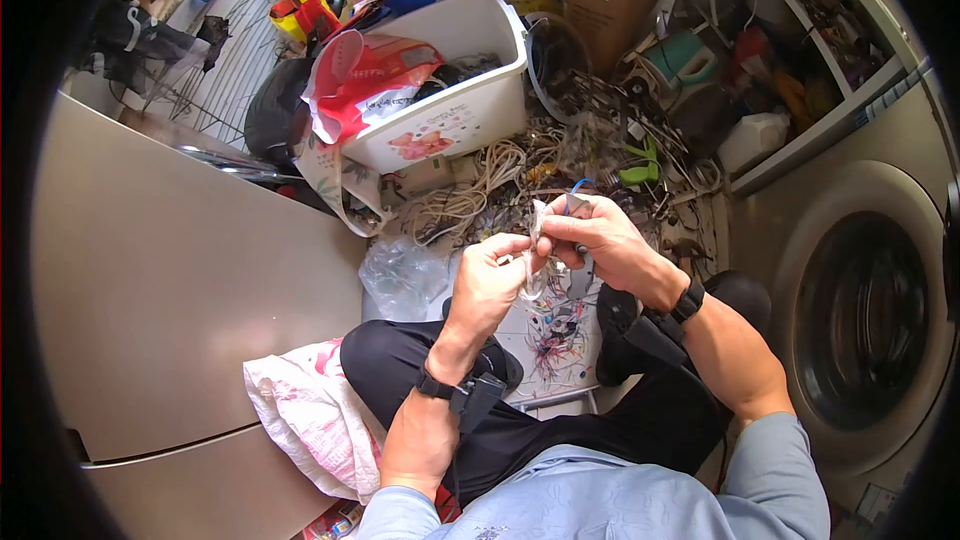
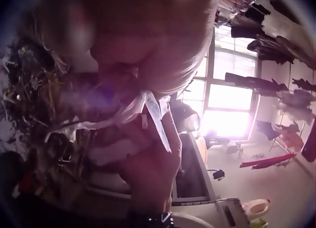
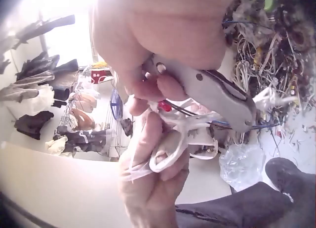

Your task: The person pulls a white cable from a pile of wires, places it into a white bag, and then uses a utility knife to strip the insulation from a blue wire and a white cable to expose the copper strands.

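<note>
Both hands meet in front of the chest over a white board littered with wire bits. My left hand (image 1: 486,285) pinches a white plastic strip (image 3: 170,159), which loops around its fingers in the right wrist view. My right hand (image 1: 600,235) pinches the strip close by, fingertips right at the left hand's. Its curled fingers also keep a grey folding knife (image 3: 210,92) in the palm, with rivets showing on the handle. A thin blue wire (image 1: 580,186) stands up beside the right hand, and a small red piece (image 3: 164,106) shows between the hands.
Cut wires (image 1: 560,335) lie on the board between the knees. Beyond are a coiled cream cable (image 1: 490,180), a clear plastic bag (image 1: 402,275) and a white bin (image 1: 450,125). A fridge (image 1: 190,290) stands left, a washing machine (image 1: 780,270) right.
</note>
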A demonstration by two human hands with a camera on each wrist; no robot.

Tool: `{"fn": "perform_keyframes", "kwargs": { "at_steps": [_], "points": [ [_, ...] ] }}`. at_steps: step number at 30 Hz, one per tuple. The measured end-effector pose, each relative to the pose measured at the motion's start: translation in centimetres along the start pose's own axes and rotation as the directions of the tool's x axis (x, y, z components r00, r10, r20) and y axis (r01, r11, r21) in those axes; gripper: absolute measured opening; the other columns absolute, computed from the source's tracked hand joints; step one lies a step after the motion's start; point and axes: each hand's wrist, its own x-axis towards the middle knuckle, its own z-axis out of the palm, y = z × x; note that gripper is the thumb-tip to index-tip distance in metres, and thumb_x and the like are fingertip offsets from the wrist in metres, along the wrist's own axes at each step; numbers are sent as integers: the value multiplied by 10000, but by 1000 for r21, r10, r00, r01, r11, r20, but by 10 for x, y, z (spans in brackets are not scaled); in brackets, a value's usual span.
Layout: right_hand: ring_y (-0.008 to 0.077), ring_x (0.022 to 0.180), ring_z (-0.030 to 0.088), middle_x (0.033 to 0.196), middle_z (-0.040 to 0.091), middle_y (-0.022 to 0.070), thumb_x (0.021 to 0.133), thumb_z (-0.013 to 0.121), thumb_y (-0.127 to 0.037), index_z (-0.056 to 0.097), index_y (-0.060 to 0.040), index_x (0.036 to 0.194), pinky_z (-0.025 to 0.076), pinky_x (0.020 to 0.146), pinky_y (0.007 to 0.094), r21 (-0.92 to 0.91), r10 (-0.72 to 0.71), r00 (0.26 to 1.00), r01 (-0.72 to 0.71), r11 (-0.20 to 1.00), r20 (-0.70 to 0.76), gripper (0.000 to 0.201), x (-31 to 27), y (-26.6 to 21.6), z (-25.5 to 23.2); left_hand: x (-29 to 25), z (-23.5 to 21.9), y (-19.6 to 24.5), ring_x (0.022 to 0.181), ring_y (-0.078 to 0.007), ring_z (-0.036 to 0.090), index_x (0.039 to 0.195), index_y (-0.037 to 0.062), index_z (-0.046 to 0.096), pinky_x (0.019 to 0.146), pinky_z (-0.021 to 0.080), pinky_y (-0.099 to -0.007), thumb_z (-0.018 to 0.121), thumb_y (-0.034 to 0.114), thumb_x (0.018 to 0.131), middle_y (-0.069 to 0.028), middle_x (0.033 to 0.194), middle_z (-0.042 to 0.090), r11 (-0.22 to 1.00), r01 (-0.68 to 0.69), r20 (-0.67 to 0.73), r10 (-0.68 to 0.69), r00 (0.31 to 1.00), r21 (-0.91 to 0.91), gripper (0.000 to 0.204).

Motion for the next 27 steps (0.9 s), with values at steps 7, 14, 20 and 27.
{"fn": "perform_keyframes", "kwargs": {
  "at_steps": [7, 14, 20, 27],
  "points": [
    [46, 590, 490, 744, 627, -10, 997, 670, -246, 704, -48, 976, 378, 543, 213, -239, -40, 985, -2, 971, -170, 202, -5, -29, -10, 4, -26, 4, 649, -109, 649, 1075, 34, 647, 516, 503, -228, 651, 100, 1004, -116, 915, 728, 817, 54, 13, -57, 998, -574, 96],
    [35, 588, 459, 692, 565, -35, 990, 673, -224, 694, -35, 950, 359, 528, 215, -308, 17, 997, -39, 951, -76, 194, -10, -25, -5, 8, -38, 14, 558, -134, 625, 1067, 57, 611, 519, 531, -244, 554, 130, 1061, -128, 910, 703, 611, 41, 19, -43, 999, -790, 93],
    [26, 584, 463, 690, 570, -43, 985, 672, -215, 701, -27, 961, 352, 516, 208, -350, 96, 995, -98, 931, -23, 192, -8, -13, 2, 13, -40, 8, 561, -122, 535, 1043, 62, 576, 529, 441, -269, 471, 110, 1076, -48, 831, 584, 453, 77, 85, -3, 996, -888, 120],
    [28, 594, 465, 696, 563, -44, 980, 677, -218, 705, -15, 998, 358, 519, 209, -377, 101, 995, -86, 922, 18, 205, -7, -11, 7, 13, -41, 8, 577, -124, 462, 1069, 48, 600, 515, 390, -267, 470, 107, 1064, -26, 785, 538, 420, 58, 90, 56, 994, -906, 144]
  ]
}}
